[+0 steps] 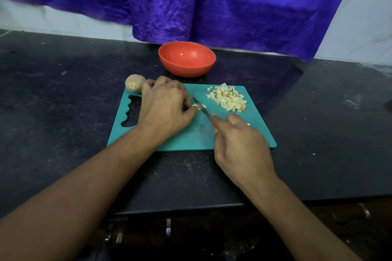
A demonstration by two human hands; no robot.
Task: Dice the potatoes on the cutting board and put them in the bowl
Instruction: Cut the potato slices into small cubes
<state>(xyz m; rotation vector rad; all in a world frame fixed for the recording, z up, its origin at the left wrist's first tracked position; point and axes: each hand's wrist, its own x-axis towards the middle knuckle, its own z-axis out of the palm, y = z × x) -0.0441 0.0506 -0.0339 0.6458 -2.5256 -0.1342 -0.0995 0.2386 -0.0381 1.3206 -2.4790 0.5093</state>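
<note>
Nearest, over the front right part of the teal cutting board point(191, 140): the right hand point(239, 144), curled round the orange handle of a small knife point(201, 110). Blade angled away and to the left, set against a pale potato piece point(200, 105) near the middle of the board.

Just left of that, the left hand point(163, 108), palm down, fingers bent. Pins the same piece to the board, thumb tip against its near side, right beside the blade.

Farther back on the board's right side, a loose heap of diced potato point(228, 98), cubes pale with bits of brown skin. At the far left corner, a whole potato point(134, 86), unpeeled, just beside the left hand's fingers.

Beyond the board's far edge and apart from it, an orange-red bowl point(186, 59), upright on the dark desk point(63, 112). Behind everything, a wrinkled purple cloth point(233, 6) hanging down to the desk.
</note>
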